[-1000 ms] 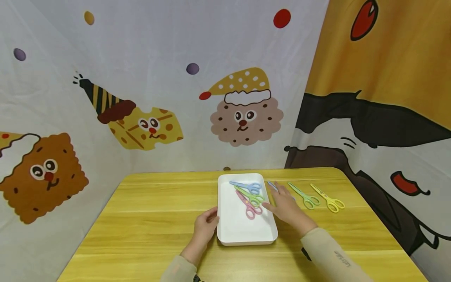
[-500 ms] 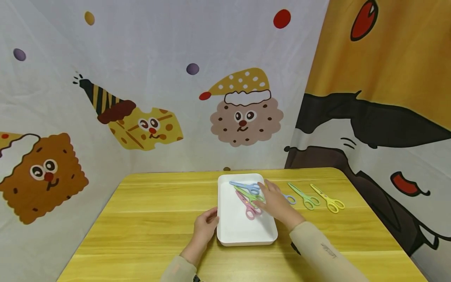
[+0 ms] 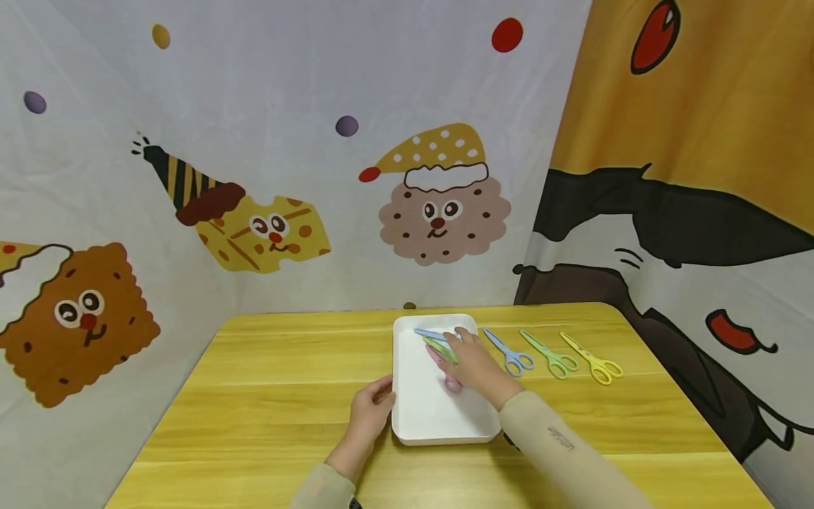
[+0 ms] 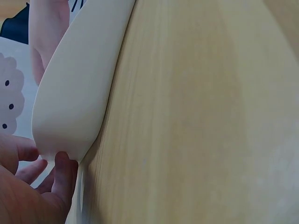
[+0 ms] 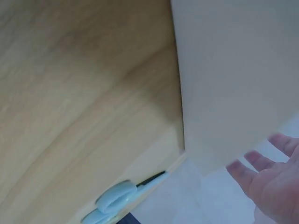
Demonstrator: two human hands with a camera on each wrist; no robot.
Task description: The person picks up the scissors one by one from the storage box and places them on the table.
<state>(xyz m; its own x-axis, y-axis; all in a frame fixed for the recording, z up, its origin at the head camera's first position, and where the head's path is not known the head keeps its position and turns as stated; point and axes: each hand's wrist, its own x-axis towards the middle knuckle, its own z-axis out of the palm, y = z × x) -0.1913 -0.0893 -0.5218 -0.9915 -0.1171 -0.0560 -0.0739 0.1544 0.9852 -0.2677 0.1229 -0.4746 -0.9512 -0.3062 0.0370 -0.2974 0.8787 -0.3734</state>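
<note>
A white tray (image 3: 422, 417) stands on the table. Blue scissors (image 3: 426, 333), green scissors (image 3: 439, 346) and pink scissors (image 3: 453, 385) lie in its upper part. My left hand (image 3: 370, 410) holds the tray's left side, thumb and fingers against the wall; in the left wrist view its fingers (image 4: 63, 170) meet the tray wall. Over the scissors' handles reaches my right hand (image 3: 473, 364), hiding part of them. In the right wrist view its fingers (image 5: 259, 161) are spread and relaxed beyond the tray wall, with nothing visible between them.
Right of the tray, a second pair of blue scissors (image 3: 509, 352), a second green pair (image 3: 550, 355) and yellow scissors (image 3: 593, 358) lie in a row on the wooden table (image 3: 286, 382). A printed cloth (image 3: 286, 85) hangs behind the table.
My right hand has moved left, from above the blue scissors on the table to over the scissors in the tray. Those table scissors are uncovered now. The left hand has stayed put.
</note>
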